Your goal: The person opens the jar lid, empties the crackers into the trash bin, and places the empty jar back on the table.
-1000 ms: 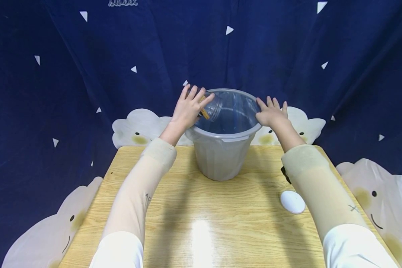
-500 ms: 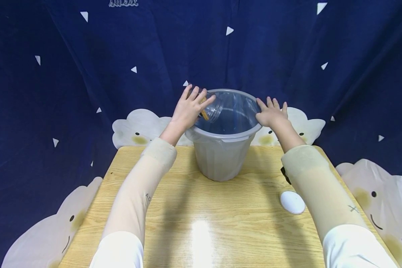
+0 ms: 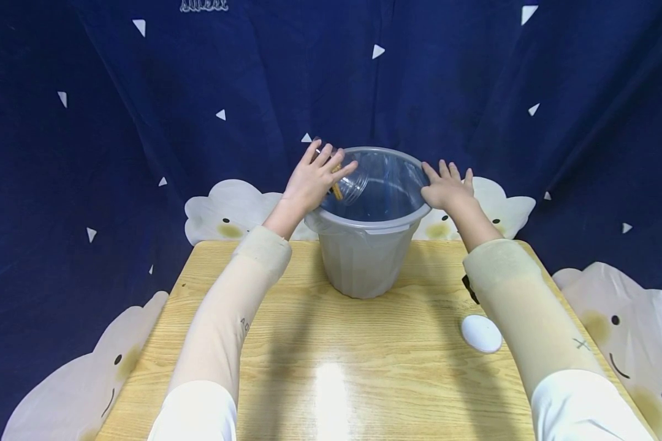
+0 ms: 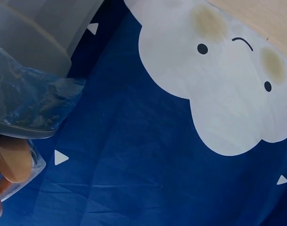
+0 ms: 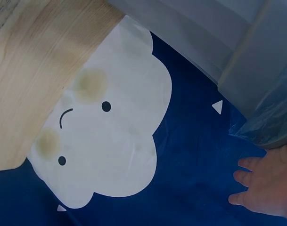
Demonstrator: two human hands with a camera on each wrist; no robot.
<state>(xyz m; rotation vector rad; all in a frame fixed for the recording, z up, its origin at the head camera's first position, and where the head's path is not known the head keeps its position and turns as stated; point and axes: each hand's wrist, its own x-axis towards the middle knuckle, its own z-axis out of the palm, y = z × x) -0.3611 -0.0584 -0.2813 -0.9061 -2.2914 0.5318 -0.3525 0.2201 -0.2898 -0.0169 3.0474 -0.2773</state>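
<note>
A grey trash bin (image 3: pixel 364 260), lined with a thin see-through bag (image 4: pixel 32 101), stands at the table's far edge. Over the left side of its mouth, my left hand (image 3: pixel 309 180) grips a clear jar (image 3: pixel 354 185) with a ridged neck and an orange-yellow label. The jar lies tilted, its neck turned into the bin. Fingers of that hand also show on the jar's outside in the left wrist view, under the rim. My right hand (image 3: pixel 448 184) rests at the bin's right rim, fingers stretched outward. The bin's bottom is too dark to make out.
A white oval object (image 3: pixel 482 334) lies on the wooden table (image 3: pixel 375 355), close to the right forearm. A dark blue curtain (image 3: pixel 265 79) with white triangles and clouds hangs behind the bin.
My left hand has shifted slightly to the right, and the jar in it has turned a little further into the bin. The right hand and the bin stay put.
</note>
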